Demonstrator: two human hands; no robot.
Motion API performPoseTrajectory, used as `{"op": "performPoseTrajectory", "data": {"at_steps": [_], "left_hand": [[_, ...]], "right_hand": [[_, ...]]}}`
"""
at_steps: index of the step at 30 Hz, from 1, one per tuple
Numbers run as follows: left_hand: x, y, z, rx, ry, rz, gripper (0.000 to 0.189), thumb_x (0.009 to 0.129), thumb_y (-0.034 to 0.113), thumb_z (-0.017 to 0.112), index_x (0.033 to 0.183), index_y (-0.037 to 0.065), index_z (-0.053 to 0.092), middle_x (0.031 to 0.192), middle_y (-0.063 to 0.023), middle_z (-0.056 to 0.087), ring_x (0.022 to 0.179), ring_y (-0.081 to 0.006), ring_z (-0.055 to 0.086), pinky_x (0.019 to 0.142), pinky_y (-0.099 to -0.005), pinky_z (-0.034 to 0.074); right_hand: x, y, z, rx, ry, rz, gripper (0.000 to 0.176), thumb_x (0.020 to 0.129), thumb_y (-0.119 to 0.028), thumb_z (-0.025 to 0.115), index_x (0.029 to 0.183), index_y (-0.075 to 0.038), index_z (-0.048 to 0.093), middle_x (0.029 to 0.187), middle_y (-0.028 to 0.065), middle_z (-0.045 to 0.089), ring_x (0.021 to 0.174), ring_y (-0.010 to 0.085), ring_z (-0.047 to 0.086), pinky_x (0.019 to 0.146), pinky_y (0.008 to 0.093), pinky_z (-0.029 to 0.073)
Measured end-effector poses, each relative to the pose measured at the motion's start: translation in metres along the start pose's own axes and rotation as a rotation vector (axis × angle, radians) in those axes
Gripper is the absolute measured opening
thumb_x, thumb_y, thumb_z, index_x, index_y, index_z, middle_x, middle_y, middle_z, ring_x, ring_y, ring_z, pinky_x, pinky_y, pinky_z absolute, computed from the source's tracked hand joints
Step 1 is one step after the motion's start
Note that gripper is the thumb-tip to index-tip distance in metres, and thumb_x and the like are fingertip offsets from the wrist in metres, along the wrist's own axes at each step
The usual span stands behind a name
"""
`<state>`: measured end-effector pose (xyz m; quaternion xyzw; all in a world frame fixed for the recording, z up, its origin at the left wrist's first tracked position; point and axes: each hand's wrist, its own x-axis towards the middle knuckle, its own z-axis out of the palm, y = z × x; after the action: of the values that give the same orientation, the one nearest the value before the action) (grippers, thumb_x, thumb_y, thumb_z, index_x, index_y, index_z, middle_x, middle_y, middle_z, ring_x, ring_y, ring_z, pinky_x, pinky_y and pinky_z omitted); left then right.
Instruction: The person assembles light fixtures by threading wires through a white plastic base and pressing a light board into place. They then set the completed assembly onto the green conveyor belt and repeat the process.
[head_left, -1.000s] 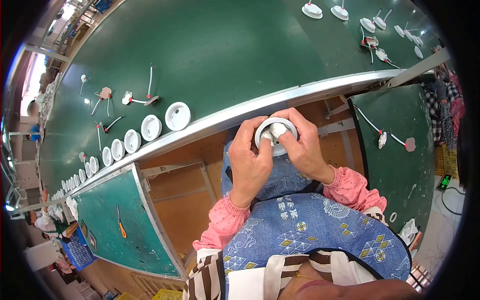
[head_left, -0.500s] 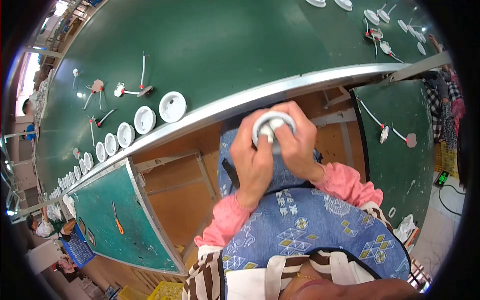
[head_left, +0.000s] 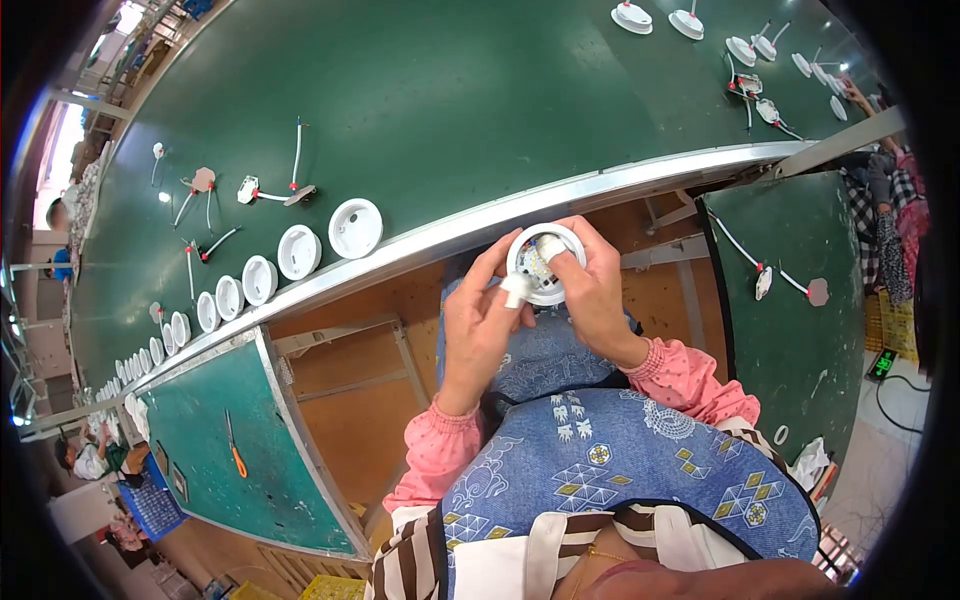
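A round white housing [head_left: 546, 297] with a small circuit board [head_left: 541, 266] inside is held in front of the apron, just off the table edge. My right hand [head_left: 595, 295] grips its right side, the white-covered thumb pressing on the board. My left hand [head_left: 480, 322] has its fingers wrapped round the left side, with its white-covered thumb at the rim. Nearest on the table stands an open white housing [head_left: 356, 228], first in a row along the metal edge. The fingers behind the held housing are partly hidden.
Wired boards [head_left: 249, 190] lie on the green table [head_left: 450, 100] behind the row. Orange-handled scissors [head_left: 234, 445] lie on a lower green board at left. More wired parts [head_left: 818, 291] lie at right. Other people [head_left: 92, 455] are at the far left and far right.
My left thumb has moved out from the middle of the housing to its left rim, uncovering the board. The housing is tilted more towards the camera. The view has shifted slightly.
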<state>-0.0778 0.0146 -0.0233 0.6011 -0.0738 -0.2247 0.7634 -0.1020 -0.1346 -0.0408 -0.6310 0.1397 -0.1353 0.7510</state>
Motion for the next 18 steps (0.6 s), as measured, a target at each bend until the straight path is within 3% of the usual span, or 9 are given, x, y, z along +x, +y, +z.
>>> {"op": "performPoseTrajectory", "data": {"at_steps": [2,3,6,7,10,13,15,17,18], "left_hand": [[-0.001,-0.007,-0.012,-0.078,-0.043,0.031,0.041,0.101,0.01,0.057,0.139,-0.003,0.058,0.105,-0.0045,0.068,0.085,-0.0071,0.062,0.069,-0.0221,0.049],[-0.001,-0.007,-0.014,0.061,0.015,0.087,0.04,0.101,0.015,0.057,0.138,0.001,0.06,0.108,-0.0077,0.069,0.088,-0.017,0.065,0.079,-0.0291,0.051],[0.01,-0.006,-0.022,0.804,0.079,0.594,0.039,0.098,0.014,0.059,0.136,0.005,0.062,0.114,-0.0143,0.069,0.1,-0.0322,0.065,0.094,-0.0379,0.047],[0.008,-0.004,-0.019,0.785,0.018,0.573,0.038,0.095,0.009,0.059,0.132,0.006,0.063,0.117,-0.0184,0.067,0.114,-0.0407,0.06,0.105,-0.0435,0.04],[0.003,-0.004,-0.011,0.625,0.0,0.402,0.026,0.092,0.002,0.061,0.118,0.003,0.065,0.104,-0.0166,0.067,0.092,-0.0355,0.068,0.081,-0.0398,0.053],[-0.003,-0.002,-0.003,0.762,0.098,0.54,0.019,0.092,-0.001,0.062,0.111,0.001,0.065,0.087,-0.0134,0.064,0.073,-0.0306,0.066,0.064,-0.0359,0.05],[-0.008,-0.002,0.005,0.83,0.13,0.556,0.018,0.091,-0.002,0.063,0.108,0.001,0.065,0.084,-0.0134,0.06,0.071,-0.0318,0.064,0.06,-0.0375,0.049],[-0.011,0.004,0.011,0.868,0.146,0.577,0.019,0.089,-0.003,0.063,0.107,0.003,0.065,0.082,-0.0134,0.059,0.069,-0.0339,0.063,0.059,-0.0395,0.05],[-0.012,0.005,0.011,0.899,0.132,0.572,0.02,0.088,-0.004,0.063,0.106,0.003,0.065,0.082,-0.0134,0.059,0.069,-0.0343,0.063,0.059,-0.0396,0.051]], "right_hand": [[-0.001,-0.002,-0.003,0.028,-0.027,0.018,0.012,0.093,-0.004,0.056,0.101,0.002,0.063,0.089,0.0039,0.066,0.082,0.007,0.06,0.073,0.0255,0.05],[-0.002,-0.003,-0.005,0.093,-0.063,0.058,0.013,0.093,-0.004,0.057,0.103,0.002,0.063,0.091,0.0037,0.066,0.083,0.0068,0.061,0.073,0.0249,0.051],[-0.005,-0.009,-0.006,0.276,-0.17,0.185,0.016,0.093,-0.003,0.057,0.107,0.002,0.063,0.095,0.0032,0.067,0.086,0.0065,0.063,0.074,0.0235,0.052],[-0.005,-0.012,-0.006,0.331,-0.203,0.23,0.017,0.093,-0.003,0.058,0.108,0.002,0.063,0.096,0.003,0.068,0.086,0.0065,0.063,0.074,0.0231,0.052],[0.0,-0.017,-0.018,0.272,-0.323,0.258,0.03,0.092,-0.004,0.058,0.121,0.004,0.06,0.108,0.0053,0.067,0.097,0.0106,0.064,0.085,0.0264,0.052],[0.003,-0.027,-0.03,0.137,-0.374,0.127,0.051,0.094,-0.012,0.06,0.142,0.002,0.051,0.12,0.0073,0.061,0.114,0.016,0.058,0.099,0.0303,0.047],[-0.005,-0.036,-0.025,-0.101,-0.399,0.004,0.055,0.095,-0.018,0.063,0.145,0.0,0.049,0.119,0.0065,0.06,0.115,0.0168,0.058,0.098,0.0304,0.047],[-0.006,-0.032,-0.017,-0.394,-0.393,-0.332,0.054,0.096,-0.029,0.068,0.139,0.0,0.052,0.118,0.0053,0.059,0.112,0.0169,0.059,0.092,0.0296,0.05],[-0.006,-0.03,-0.018,-0.325,-0.387,-0.251,0.052,0.096,-0.03,0.069,0.135,0.0,0.053,0.115,0.0051,0.059,0.109,0.0159,0.06,0.089,0.0284,0.05]]}}
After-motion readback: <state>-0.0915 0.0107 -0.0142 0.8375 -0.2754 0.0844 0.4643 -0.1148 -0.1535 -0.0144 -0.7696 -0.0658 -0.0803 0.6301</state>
